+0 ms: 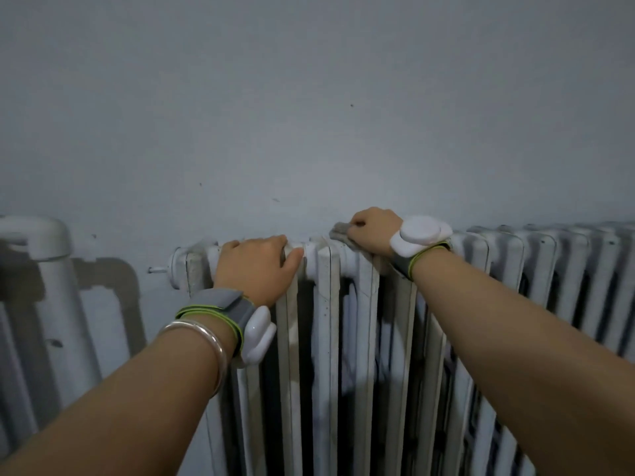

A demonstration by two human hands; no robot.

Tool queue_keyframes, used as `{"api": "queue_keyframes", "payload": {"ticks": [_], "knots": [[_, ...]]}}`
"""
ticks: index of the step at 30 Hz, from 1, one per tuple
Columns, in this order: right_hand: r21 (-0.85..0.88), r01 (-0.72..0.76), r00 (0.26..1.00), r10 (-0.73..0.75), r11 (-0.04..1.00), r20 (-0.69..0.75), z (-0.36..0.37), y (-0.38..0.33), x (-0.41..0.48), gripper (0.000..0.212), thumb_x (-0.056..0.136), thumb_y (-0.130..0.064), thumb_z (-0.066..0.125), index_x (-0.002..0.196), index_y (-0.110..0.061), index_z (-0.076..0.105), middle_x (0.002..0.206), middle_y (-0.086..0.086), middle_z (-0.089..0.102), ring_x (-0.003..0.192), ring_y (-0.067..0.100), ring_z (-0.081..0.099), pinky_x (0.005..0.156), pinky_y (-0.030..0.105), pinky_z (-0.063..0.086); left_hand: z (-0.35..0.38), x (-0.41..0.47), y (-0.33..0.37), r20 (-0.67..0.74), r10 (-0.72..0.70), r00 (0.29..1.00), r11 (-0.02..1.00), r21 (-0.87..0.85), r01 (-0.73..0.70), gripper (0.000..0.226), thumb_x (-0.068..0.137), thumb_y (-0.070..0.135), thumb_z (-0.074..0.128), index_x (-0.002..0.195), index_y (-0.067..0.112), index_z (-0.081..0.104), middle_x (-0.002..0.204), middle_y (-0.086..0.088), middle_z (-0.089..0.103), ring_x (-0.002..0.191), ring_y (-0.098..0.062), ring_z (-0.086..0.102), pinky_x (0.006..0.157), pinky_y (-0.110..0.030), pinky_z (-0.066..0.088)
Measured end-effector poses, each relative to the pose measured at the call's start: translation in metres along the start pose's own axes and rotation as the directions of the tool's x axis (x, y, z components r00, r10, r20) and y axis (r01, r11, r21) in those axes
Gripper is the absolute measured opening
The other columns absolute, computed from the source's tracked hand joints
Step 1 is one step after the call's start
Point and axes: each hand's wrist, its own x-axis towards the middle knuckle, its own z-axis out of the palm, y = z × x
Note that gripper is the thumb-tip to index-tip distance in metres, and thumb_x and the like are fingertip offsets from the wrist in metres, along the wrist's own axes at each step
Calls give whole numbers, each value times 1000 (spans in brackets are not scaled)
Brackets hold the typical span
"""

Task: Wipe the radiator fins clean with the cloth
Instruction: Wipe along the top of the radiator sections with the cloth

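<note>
We face a dim, pale grey-blue wall (309, 115).
We see small dark specks scattered over its paint, a thick white pipe (58, 286) standing upright against it at the far left, and a darker grey patch (106, 273) just beside that pipe.

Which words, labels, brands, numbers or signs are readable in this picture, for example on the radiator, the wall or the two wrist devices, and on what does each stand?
No readable text anywhere in this view.
left wrist device: plain white shell, no logo or number visible.
right wrist device: the same, plain white.
radiator: white paint, no plate or marking visible.
wall: only dark specks, no writing.
cloth in the right hand: no label visible.
</note>
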Motion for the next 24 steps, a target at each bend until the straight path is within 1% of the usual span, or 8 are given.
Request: {"api": "queue_keyframes", "payload": {"ticks": [4,8,11,14,16,19,21,24], "knots": [[28,3,998,-2,1000,-64,1,-4,-14,30,92,-20,45,114,-12,64,116,11,64,104,31,57,85,31,46,3,2,-2,3,8,1000,1000,2,-8,42,95,52,27,95,21,56,89,1,66,90,-24,62,90,-38,37],[69,3,992,6,998,-122,5,-4,-26,30,93,-19,44,115,-11,63,115,11,64,104,30,56,78,28,41,4,2,-2,9,11,1000,1000,3,-11,42,96,51,26,100,21,56,93,0,66,93,-24,61,94,-40,37],[114,11,978,13,993,-208,14,-3,-33,27,91,-15,45,109,-9,65,104,13,66,97,30,58,74,30,43,2,1,-1,7,12,1000,1000,-1,-12,38,96,49,28,89,20,51,91,-1,66,89,-23,60,93,-39,39],[152,53,946,0,987,-325,26,0,-39,25,91,-15,47,106,-10,67,96,14,65,92,31,58,77,36,47,0,0,0,31,7,999,1000,10,-7,40,97,49,27,94,18,53,97,-1,65,95,-23,59,97,-40,36],[140,82,921,-21,987,-389,34,2,-43,25,92,-14,48,107,-10,67,95,14,64,92,31,57,77,36,45,-1,0,0,38,7,999,1000,13,-7,41,97,49,27,97,18,54,100,-1,65,97,-23,58,98,-40,36],[138,168,852,-73,976,-519,47,5,-50,25,91,-10,51,110,-6,66,100,15,66,96,32,58,84,32,41,-2,-2,1,37,9,999,1000,22,-9,43,97,49,26,102,18,55,103,-1,65,98,-22,58,99,-41,36],[156,216,806,-86,964,-586,54,7,-55,29,89,-13,49,111,-5,66,105,15,67,101,31,59,91,29,39,-2,-3,1,39,7,999,1000,24,-8,43,97,49,25,105,18,55,105,-1,64,100,-22,58,100,-41,35],[163,233,783,-85,959,-616,63,9,-62,31,91,-15,48,117,-8,64,113,11,64,109,28,56,98,29,39,-4,-4,2,37,7,999,1000,21,-8,43,98,48,26,103,18,55,105,-1,64,99,-22,58,100,-41,35]]}}
